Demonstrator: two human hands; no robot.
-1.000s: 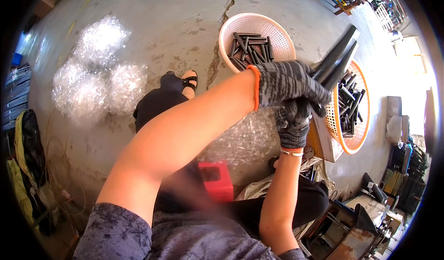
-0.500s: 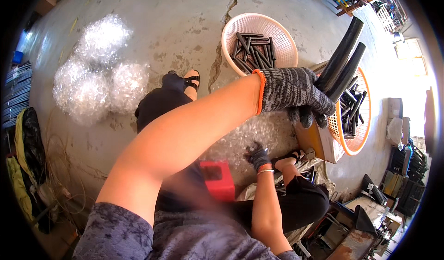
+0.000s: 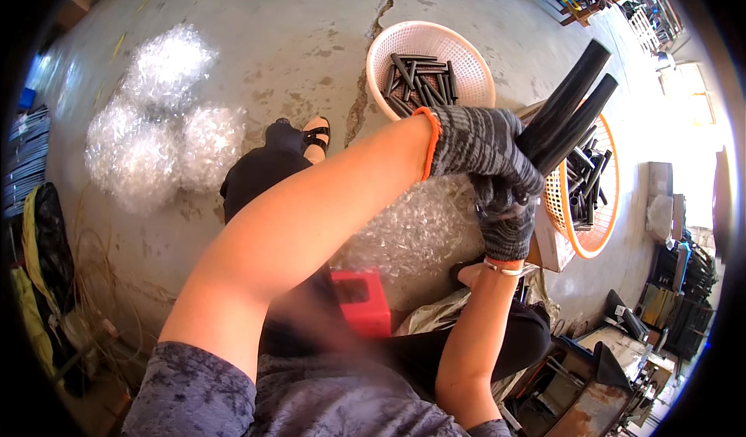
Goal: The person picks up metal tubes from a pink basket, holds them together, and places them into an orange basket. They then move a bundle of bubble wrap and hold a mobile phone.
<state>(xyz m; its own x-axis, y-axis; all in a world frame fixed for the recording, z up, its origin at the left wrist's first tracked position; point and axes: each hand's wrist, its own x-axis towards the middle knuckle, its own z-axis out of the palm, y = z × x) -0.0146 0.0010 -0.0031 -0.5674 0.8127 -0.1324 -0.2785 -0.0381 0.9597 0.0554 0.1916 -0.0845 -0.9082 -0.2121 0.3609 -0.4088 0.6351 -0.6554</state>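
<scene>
Two thick black tubes point up and to the right from my left hand, which is gloved in grey and black knit with an orange cuff and closed round their lower ends. Directly beneath it, my right hand, in a matching glove, touches the left one. Its fingers are curled and partly covered, and what they grip is hidden. Behind the tubes, an orange-rimmed basket holds several shorter black tubes. Farther away, a pale pink basket contains more black tubes.
Clear plastic scraps lie below my left forearm. Bundles of clear plastic sit on the floor at left. A red plastic stool stands by my legs. A rusty-topped machine is at lower right.
My right hand has risen from above the floor scraps to meet my left hand. The left hand with the two tubes has shifted slightly left and down.
</scene>
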